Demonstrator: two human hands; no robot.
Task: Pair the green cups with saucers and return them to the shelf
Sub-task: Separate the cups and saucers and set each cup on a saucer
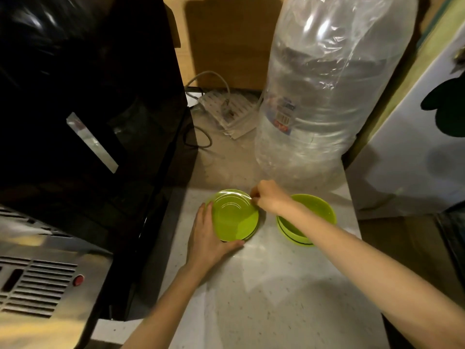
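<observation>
Close behind the saucer stack (pixel 235 217) stands a wrapped bottle (pixel 324 96), black machine (pixel 88 109) leftward.

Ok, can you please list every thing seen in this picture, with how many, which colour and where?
counter: one, white speckled, under the dishes.
saucers: one stack, count unclear, green, centre of the counter.
cups: nested stack, at least two, green, right of the saucers.
bottle: one, large, clear, wrapped in clear film, behind the cups.
appliance: one, black, left side.
metal panel: one, silver with a red button, lower left.
power strip: one, white, with cables, at the back.
left hand: one, holds the stack's near-left rim.
right hand: one, pinches the top saucer's far rim.
</observation>
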